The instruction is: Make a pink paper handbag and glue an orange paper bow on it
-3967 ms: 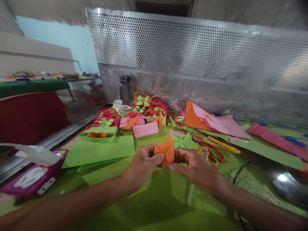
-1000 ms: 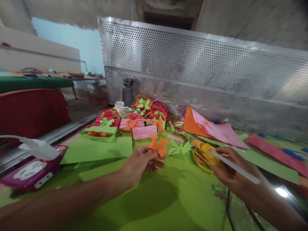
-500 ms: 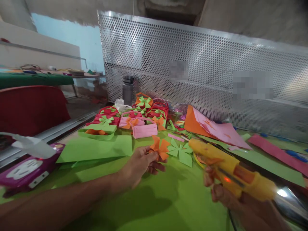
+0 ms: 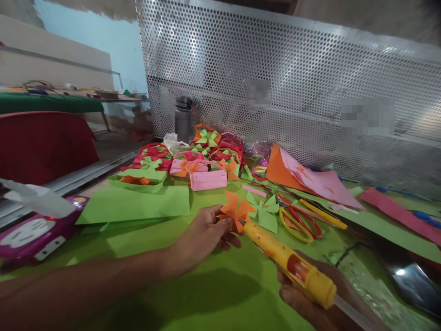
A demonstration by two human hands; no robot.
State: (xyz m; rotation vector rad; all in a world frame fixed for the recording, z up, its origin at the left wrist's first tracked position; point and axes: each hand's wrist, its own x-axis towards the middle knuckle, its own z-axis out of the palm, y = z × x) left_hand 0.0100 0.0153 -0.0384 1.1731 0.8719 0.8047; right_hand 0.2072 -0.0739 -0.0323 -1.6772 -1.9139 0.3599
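Between the thumb and fingers of my left hand is an orange paper flower, held above the green tabletop. My right hand is wrapped round a yellow hot glue gun, with a glue stick coming out of its rear. The gun's nozzle points left and meets the flower's edge in the view; whether it touches, I cannot tell. Just behind the flower lies a green paper flower. A small pink bag stands farther back.
Scissors with yellow and red handles lie right of the flowers. Several small bags with bows crowd the back, near a grey bottle. At left are green sheets and a purple power strip. A perforated metal panel stands behind.
My right hand has brought the glue gun left, its nozzle now at the orange flower. The scissors have come into plain view. My left hand keeps hold of the flower.
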